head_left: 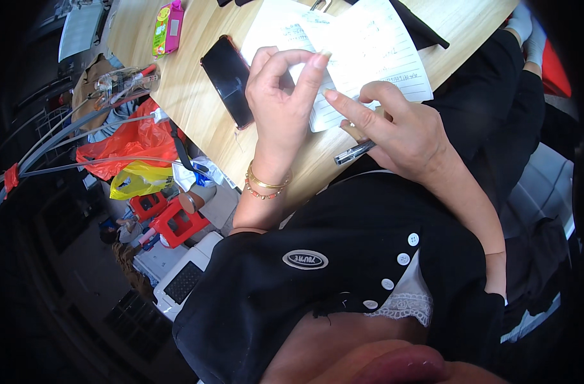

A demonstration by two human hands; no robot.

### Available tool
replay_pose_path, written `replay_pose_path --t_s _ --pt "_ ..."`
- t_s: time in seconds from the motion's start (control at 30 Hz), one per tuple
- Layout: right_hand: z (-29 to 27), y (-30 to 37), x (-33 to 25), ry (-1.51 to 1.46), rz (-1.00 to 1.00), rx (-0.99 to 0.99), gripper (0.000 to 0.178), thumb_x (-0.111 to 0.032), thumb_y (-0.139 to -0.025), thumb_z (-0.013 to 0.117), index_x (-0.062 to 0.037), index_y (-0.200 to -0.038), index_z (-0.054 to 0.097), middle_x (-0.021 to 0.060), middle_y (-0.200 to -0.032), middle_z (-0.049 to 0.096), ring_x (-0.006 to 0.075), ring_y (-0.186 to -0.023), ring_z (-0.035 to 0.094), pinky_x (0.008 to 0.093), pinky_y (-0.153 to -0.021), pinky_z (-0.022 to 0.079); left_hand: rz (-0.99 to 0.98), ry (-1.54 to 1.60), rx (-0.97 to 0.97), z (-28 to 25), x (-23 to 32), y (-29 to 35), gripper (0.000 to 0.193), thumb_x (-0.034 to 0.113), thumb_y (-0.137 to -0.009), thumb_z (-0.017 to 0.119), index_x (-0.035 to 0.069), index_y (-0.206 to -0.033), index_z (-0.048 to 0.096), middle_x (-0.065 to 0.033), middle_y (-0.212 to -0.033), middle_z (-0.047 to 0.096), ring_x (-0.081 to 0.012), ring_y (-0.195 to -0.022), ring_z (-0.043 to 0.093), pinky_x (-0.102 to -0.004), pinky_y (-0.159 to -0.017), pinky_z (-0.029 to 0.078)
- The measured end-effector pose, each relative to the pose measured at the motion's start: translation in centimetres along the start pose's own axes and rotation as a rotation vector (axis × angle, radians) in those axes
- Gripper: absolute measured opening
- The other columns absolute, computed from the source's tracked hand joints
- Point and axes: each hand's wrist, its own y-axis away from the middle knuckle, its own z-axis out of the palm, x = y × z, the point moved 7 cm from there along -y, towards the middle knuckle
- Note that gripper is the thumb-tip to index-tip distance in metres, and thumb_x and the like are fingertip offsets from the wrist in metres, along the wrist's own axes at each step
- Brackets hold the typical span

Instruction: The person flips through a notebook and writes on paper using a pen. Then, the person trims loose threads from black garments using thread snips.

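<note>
An open notebook (385, 48) with lined, handwritten pages lies on the wooden table (196, 105). Over its near left part is my left hand (280, 96), thumb and forefinger tips pinched together; whatever may be between them is too small to make out. Gold and beaded bracelets (266, 184) circle that wrist. My right hand (404, 131) is at the page's near edge, its forefinger pointing toward my left thumb. A pen (354, 153) with a clear and black end sticks out below its curled fingers. Beside my left hand lies a dark phone (227, 80).
A pink and green drink carton (167, 29) stands at the table's far left. A long black object (423, 24) lies beyond the notebook. Left of the table are red (129, 141) and yellow plastic bags (138, 180), and red stools (179, 223).
</note>
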Motion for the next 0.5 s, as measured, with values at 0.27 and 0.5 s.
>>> replay_pose_path --t_s 0.27,0.5 --pt "-1.2 0.2 0.9 -0.045 0.042 0.018 0.070 -0.008 -0.063 0.077 -0.0182 -0.130 0.059 0.0035 -0.097 0.054 0.0137 -0.059 0.056 0.0253 -0.051 0.049 -0.022 -0.055 -0.041 0.8 0.7 -1.0 0.019 0.020 -0.077 0.080 0.005 -0.084 0.072 0.0005 -0.077 0.049 -0.0070 -0.061 0.040 -0.0229 -0.052 0.030" --pt "-1.8 0.6 1.4 -0.078 0.074 0.030 0.075 -0.003 -0.059 0.074 -0.0168 -0.131 0.057 0.0031 -0.098 0.055 0.0137 -0.057 0.055 0.0257 -0.051 0.049 -0.026 -0.099 -0.047 1.1 1.1 -1.2 0.019 0.020 -0.078 0.080 0.004 -0.084 0.072 0.0004 -0.078 0.049 -0.0070 -0.061 0.039 -0.0229 -0.052 0.030"
